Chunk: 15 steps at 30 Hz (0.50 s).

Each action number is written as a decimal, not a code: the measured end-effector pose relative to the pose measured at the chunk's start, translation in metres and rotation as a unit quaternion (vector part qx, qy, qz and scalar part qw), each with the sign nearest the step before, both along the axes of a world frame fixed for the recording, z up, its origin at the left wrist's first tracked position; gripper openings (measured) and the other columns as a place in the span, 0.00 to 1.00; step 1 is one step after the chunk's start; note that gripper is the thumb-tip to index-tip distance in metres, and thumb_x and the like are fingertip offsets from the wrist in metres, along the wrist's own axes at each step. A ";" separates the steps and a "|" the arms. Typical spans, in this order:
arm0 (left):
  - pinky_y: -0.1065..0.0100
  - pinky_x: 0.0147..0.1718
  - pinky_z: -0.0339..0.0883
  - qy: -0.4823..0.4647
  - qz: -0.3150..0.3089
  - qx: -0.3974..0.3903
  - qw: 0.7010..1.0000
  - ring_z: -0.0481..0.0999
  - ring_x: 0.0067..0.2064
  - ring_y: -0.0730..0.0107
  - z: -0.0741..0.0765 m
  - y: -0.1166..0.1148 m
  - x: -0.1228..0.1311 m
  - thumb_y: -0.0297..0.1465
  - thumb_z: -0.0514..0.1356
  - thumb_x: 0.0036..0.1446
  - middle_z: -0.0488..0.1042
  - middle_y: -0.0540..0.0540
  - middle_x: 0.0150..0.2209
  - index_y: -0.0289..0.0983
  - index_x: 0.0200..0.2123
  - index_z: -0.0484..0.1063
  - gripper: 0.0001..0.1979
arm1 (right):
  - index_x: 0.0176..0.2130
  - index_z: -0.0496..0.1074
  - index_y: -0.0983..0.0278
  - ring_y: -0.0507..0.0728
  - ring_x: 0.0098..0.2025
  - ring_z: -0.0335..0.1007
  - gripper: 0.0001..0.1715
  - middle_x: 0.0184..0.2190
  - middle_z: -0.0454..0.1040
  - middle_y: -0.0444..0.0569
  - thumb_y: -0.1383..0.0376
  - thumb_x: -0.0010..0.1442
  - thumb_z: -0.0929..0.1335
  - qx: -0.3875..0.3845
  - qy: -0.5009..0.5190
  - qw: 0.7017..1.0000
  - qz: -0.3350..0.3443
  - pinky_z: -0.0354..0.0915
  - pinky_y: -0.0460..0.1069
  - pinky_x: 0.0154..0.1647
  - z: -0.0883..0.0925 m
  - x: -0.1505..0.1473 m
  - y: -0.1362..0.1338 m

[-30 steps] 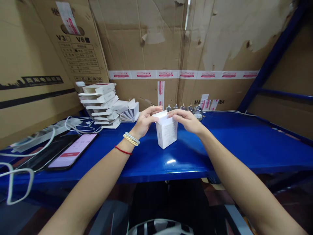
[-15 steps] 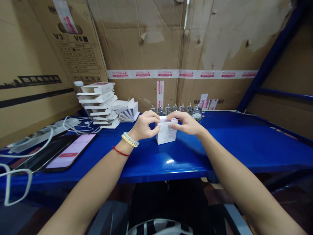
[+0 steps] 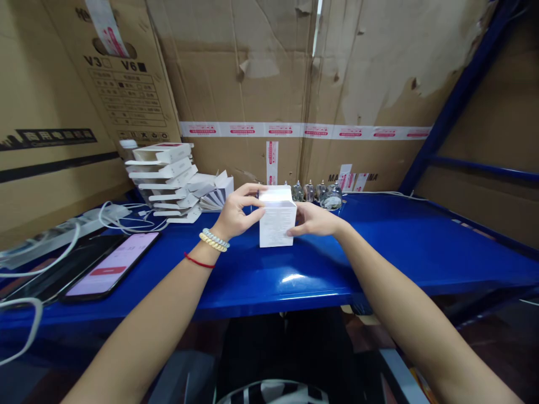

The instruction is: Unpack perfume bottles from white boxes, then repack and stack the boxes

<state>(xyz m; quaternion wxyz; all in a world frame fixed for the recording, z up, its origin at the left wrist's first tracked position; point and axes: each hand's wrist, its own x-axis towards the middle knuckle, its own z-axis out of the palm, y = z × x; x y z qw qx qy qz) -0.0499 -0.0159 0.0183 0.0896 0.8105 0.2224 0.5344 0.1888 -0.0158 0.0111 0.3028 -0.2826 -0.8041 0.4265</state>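
A small white cardboard box [image 3: 277, 225] with fine print on its front stands upright on the blue table. Its top flap [image 3: 275, 194] is raised and tilts back. My left hand [image 3: 238, 212], with coil bands and a red string at the wrist, holds the upper left edge by the flap between thumb and fingers. At the right side my right hand [image 3: 316, 219] grips the box, thumb on the front and the other fingers hidden behind. Several small glass bottles [image 3: 309, 192] with thin pointed tops stand behind it, partly covered by the box.
Flattened-looking white boxes [image 3: 166, 168] are stacked at the back left, beside more folded white cartons [image 3: 214, 193]. A lit phone [image 3: 113, 266], a dark phone or tablet [image 3: 63, 269] and white cables [image 3: 126, 216] lie at left. Large brown cardboard [image 3: 236, 73] walls the back.
The box's top flap now stands raised, where both hands were at the top before. My right hand has moved down to the box's side. The view has shifted slightly.
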 end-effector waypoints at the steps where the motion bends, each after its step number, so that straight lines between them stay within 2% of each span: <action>1: 0.53 0.54 0.65 -0.023 0.008 0.010 1.000 0.70 0.56 0.54 0.000 0.001 0.000 0.37 0.65 0.50 0.72 0.42 0.54 0.41 0.37 0.78 0.10 | 0.45 0.70 0.63 0.58 0.43 0.76 0.28 0.42 0.78 0.50 0.64 0.45 0.77 0.000 0.017 1.000 -0.004 0.73 0.59 0.48 0.002 0.002 0.001; 3: 0.53 0.57 0.63 -0.076 0.036 0.025 0.996 0.64 0.62 0.52 0.000 0.003 -0.001 0.40 0.66 0.50 0.63 0.42 0.62 0.44 0.51 0.73 0.23 | 0.43 0.70 0.63 0.59 0.42 0.76 0.26 0.40 0.79 0.50 0.62 0.44 0.77 0.026 0.085 0.994 -0.058 0.72 0.59 0.47 0.007 0.014 0.006; 5: 0.56 0.55 0.64 -0.108 0.071 0.024 0.991 0.63 0.62 0.53 0.000 0.005 -0.003 0.42 0.64 0.51 0.58 0.42 0.64 0.45 0.58 0.66 0.30 | 0.42 0.70 0.62 0.59 0.41 0.76 0.25 0.39 0.79 0.49 0.61 0.45 0.77 0.088 0.193 0.965 -0.156 0.72 0.58 0.46 0.014 0.035 0.016; 7: 0.58 0.52 0.66 -0.103 0.105 0.019 0.989 0.65 0.60 0.54 -0.001 0.007 -0.004 0.40 0.63 0.52 0.61 0.41 0.62 0.44 0.57 0.65 0.29 | 0.44 0.70 0.60 0.59 0.43 0.76 0.24 0.40 0.78 0.49 0.61 0.47 0.76 0.154 0.300 0.900 -0.276 0.71 0.57 0.47 0.019 0.065 0.028; 9: 0.57 0.50 0.67 -0.086 0.136 0.018 0.987 0.65 0.59 0.53 -0.003 0.009 -0.003 0.37 0.63 0.52 0.65 0.40 0.58 0.41 0.53 0.68 0.25 | 0.44 0.71 0.62 0.59 0.43 0.75 0.21 0.41 0.78 0.51 0.65 0.49 0.73 0.169 0.372 0.806 -0.429 0.71 0.54 0.44 0.023 0.098 0.039; 11: 0.56 0.50 0.68 -0.073 0.160 0.017 0.984 0.65 0.58 0.53 -0.006 0.011 -0.001 0.35 0.63 0.51 0.66 0.40 0.55 0.40 0.50 0.69 0.21 | 0.44 0.71 0.64 0.57 0.42 0.75 0.16 0.43 0.77 0.54 0.69 0.53 0.69 0.098 0.366 0.704 -0.601 0.70 0.49 0.40 0.021 0.130 0.045; 12: 0.55 0.50 0.68 -0.066 0.171 0.017 0.983 0.66 0.57 0.53 -0.008 0.013 -0.001 0.34 0.63 0.51 0.66 0.40 0.54 0.39 0.49 0.69 0.20 | 0.44 0.71 0.63 0.55 0.42 0.75 0.13 0.44 0.77 0.54 0.69 0.56 0.67 0.041 0.326 0.659 -0.676 0.69 0.47 0.37 0.018 0.143 0.046; 15: 0.53 0.54 0.66 -0.031 0.212 0.018 0.977 0.67 0.57 0.55 -0.014 0.021 -0.002 0.32 0.62 0.51 0.67 0.40 0.52 0.38 0.47 0.69 0.18 | 0.46 0.70 0.67 0.57 0.39 0.74 0.14 0.45 0.75 0.60 0.69 0.58 0.65 -0.034 0.257 0.626 -0.736 0.68 0.48 0.31 0.000 0.166 0.044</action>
